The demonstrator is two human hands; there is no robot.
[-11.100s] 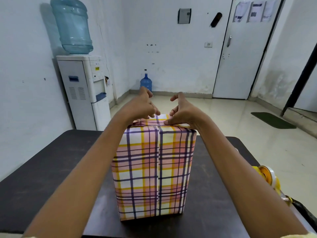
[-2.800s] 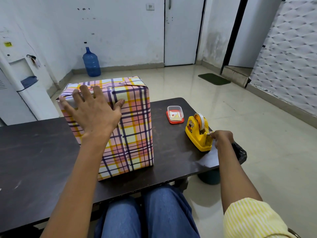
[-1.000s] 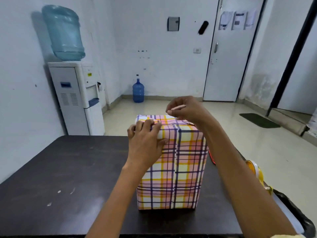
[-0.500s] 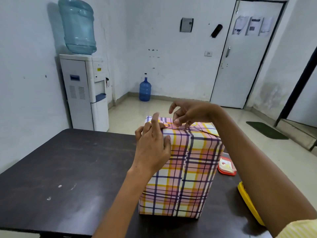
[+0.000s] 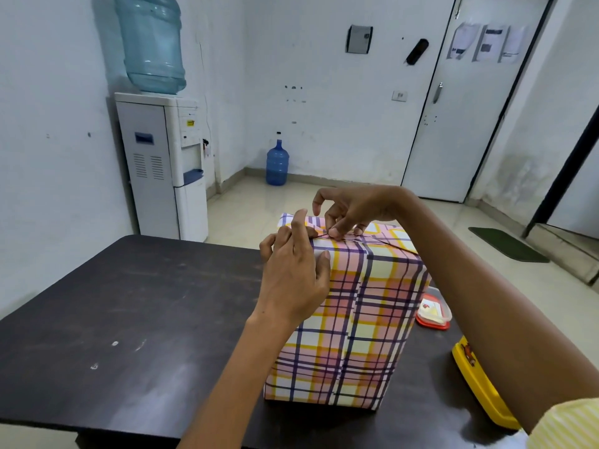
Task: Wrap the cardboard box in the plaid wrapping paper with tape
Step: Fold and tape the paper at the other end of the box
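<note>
Cardboard box, fully covered in plaid wrapping paper of pink, yellow and dark blue, stands upright on the dark bench directly under both of your hands.

Your left hand grips the box's top near-left corner. The thumb lies against the near face, the fingers curl over the top edge, and the index finger reaches up onto the folded flap.

Your right hand arches over the top from the right. Its thumb and curled fingertips meet in a pinch on the folded paper at the near top edge, just beside your left index finger. Its index finger is lifted and hooked. Whether a strip of tape sits under those fingertips cannot be told.

A yellow tape dispenser lies on the bench under your right forearm, partly hidden by it. A small clear container with a red base sits beyond it, just right of the box. Your right arm ends in a yellow striped sleeve.

Beyond your left hand, off the bench, a white water cooler stands against the wall. Beyond both hands, a blue water bottle stands on the floor.
</note>
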